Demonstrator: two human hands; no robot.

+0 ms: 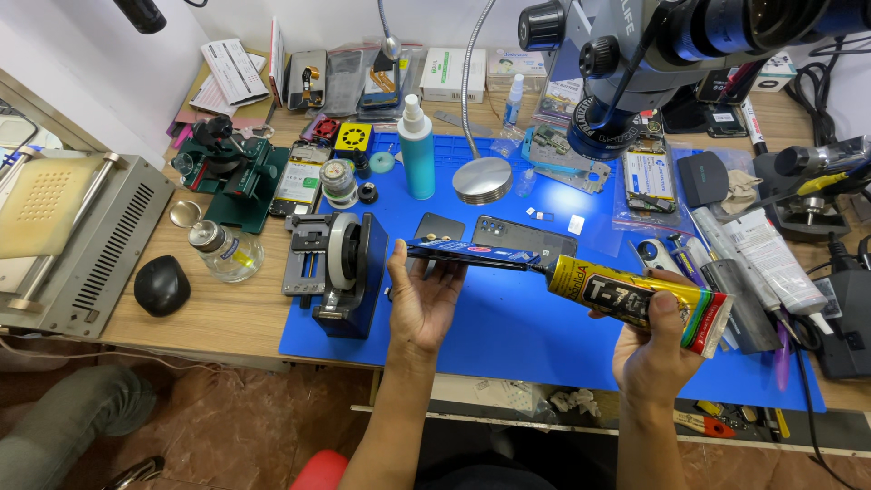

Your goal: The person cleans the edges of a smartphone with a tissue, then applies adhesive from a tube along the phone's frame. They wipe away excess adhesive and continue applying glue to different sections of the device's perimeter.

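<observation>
Both forearms rise from the bottom edge toward a blue work mat (508,336) that covers the middle of a wooden bench (218,313). On the right, the right hand (655,349) is closed around a yellow glue tube (640,302), thumb on top of its printed side, the tube lying nearly level with its thin black nozzle pointing left. That nozzle tip meets the right end of a phone frame (472,254), a thin flat part seen almost edge-on, dark with a blue strip along it. The left hand (425,295) holds the frame from below, palm up, thumb at its left end and fingers curled loosely under its underside, so the part hangs above the mat rather than resting on it. Just behind the frame, a dark phone back cover (523,239) and a smaller dark square part (438,227) lie flat on the mat. To the left of the left hand stands a tape dispenser (343,268) on the mat's edge. Farther back stand a teal spray bottle (417,150) and a round metal lamp base (483,180), and a microscope head (635,54) hangs over the far right of the mat. A small glass bottle (225,251) and a black mouse (161,285) sit on bare wood at the left.
</observation>
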